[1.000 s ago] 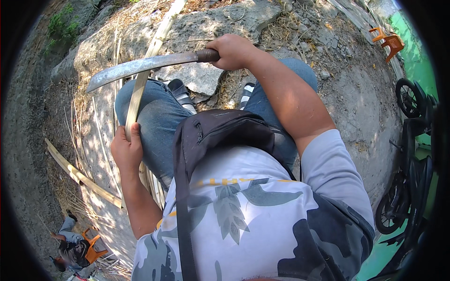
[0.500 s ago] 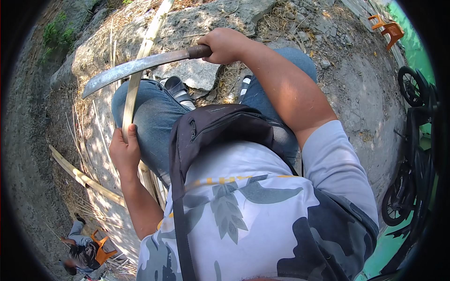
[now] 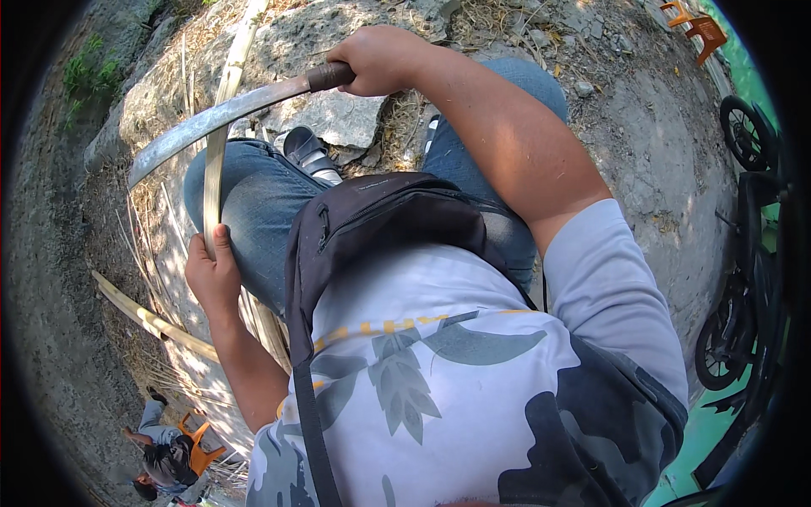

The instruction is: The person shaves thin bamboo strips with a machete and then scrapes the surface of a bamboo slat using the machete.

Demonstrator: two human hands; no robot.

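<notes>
Left of the left hand [image 3: 213, 272] and nearer the body, a split pale length [image 3: 156, 319] lies on the ground, its end short of the left forearm. Beyond it, farther behind that hand, another person [image 3: 165, 456] is beside an orange chair [image 3: 201, 448]. Thin strips [image 3: 139, 245] lie just left of the same hand. The left hand grips the near end of a pale strip [image 3: 214, 182], thumb along its upper side; the strip runs forward from there, passing the left knee [image 3: 253, 182]. Ahead of that hand the machete blade [image 3: 215, 117] crosses the strip, its tip reaching out past the strip's left edge; whether the edge bites in cannot be told. The right hand [image 3: 372, 61] is closed around the dark handle [image 3: 329, 77], with a rock slab [image 3: 338, 118] below it. Right of that arm, ground [image 3: 650, 186] stretches to a black two-wheeler [image 3: 750, 221], giving the elbow room.
</notes>
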